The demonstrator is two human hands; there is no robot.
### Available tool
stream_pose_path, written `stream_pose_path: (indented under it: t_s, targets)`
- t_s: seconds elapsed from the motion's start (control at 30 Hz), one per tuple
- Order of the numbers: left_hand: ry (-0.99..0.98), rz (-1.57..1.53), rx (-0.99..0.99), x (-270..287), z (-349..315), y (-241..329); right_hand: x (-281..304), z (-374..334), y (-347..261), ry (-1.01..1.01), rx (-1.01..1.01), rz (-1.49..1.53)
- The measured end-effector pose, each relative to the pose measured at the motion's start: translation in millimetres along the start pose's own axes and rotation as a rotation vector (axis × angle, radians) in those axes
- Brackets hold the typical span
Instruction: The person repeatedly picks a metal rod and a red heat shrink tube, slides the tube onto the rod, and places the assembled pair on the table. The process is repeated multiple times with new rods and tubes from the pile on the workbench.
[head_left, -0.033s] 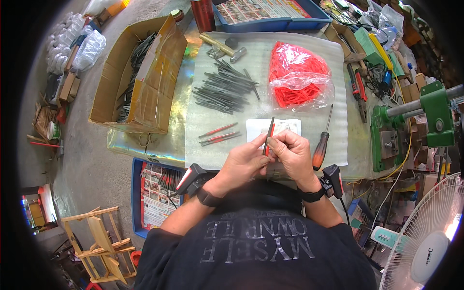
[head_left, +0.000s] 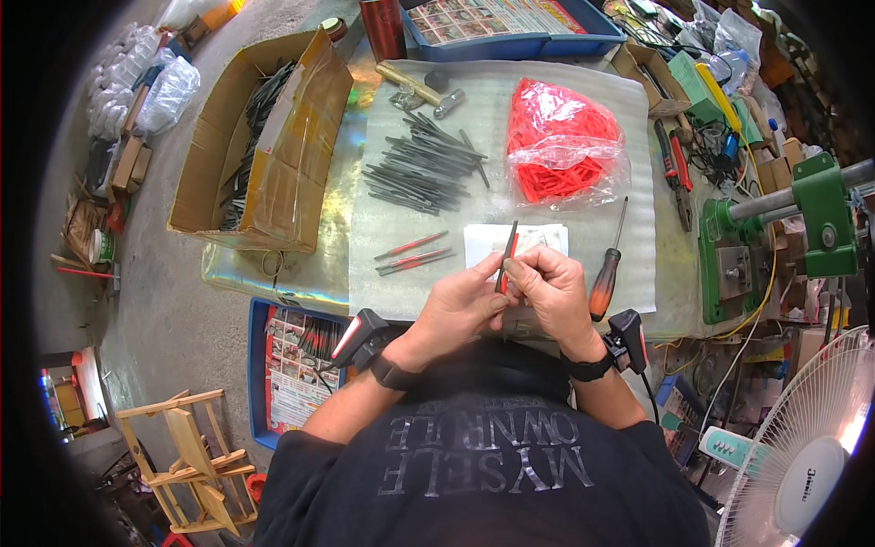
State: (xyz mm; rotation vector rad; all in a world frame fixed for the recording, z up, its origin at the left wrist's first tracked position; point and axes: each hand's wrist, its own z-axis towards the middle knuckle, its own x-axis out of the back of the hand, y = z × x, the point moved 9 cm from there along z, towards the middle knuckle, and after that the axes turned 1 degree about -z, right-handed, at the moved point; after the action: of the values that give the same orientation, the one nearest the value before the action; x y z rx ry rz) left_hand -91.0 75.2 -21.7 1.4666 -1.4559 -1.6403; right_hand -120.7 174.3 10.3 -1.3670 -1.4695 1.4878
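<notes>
Free: mat front-L cnr | Blkd: scrdrvr R, blk rod pile + red bag ahead

Between fingers: dark strip, matt, metal or plastic unclear, against smooth red plastic-looking piece. Just beyond fingers: white paper, matt. Beneath: foam sheet, faintly textured, low sheen. Ahead-left of fingers: dark strips, dull sheen. Ahead-right: crinkled clear plastic bag, glossy, around smooth red pieces. Right of fingers: screwdriver, bare-metal shaft, smooth plastic handle. Far left: cardboard box, matt brown, shiny tape.
</notes>
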Motion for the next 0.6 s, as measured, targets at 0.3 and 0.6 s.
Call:
stream_pose_path:
  t_s: [0.3, 0.6]
  targets:
    - [0.023, 0.062, 0.019, 1.9, -0.4, -0.4, -0.1, 0.8, 0.1, 0.005, 0.058, -0.067]
    - [0.017, 0.091, -0.01, 0.3, -0.8, 0.2, -2.1, -2.0, -4.6, -0.012, 0.085, -0.074]
